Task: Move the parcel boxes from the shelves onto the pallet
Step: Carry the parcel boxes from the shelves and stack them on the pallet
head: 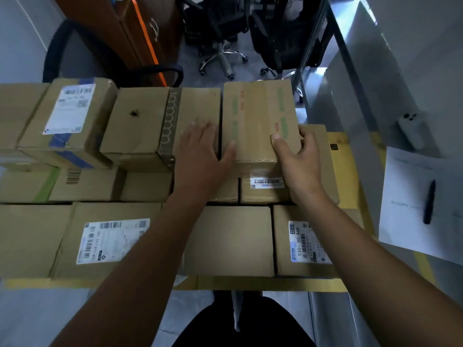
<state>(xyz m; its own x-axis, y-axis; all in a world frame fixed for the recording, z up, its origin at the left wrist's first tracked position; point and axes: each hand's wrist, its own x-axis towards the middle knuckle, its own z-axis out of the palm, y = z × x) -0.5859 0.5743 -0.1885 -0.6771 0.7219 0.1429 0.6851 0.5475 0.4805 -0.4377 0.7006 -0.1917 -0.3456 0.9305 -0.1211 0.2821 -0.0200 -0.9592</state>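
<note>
A brown parcel box with green and red print (258,116) sits on top of the stack at the right, on the yellow-edged pallet (263,283). My right hand (298,161) grips its near right corner, thumb on the top and fingers curled round the right side. My left hand (200,151) lies flat on the neighbouring box with circle-patterned tape (140,121), its thumb against the printed box's left edge. Several more labelled boxes fill the stack, among them one with a blue-taped label (67,116) and a lower front one (107,239).
A metal shelf rack (363,71) stands at the right, with a sheet of paper (411,221) and a black pen (429,201) on a surface beside the pallet. Office chairs (220,33) and a tall brown carton with an orange strap (130,28) stand behind the stack.
</note>
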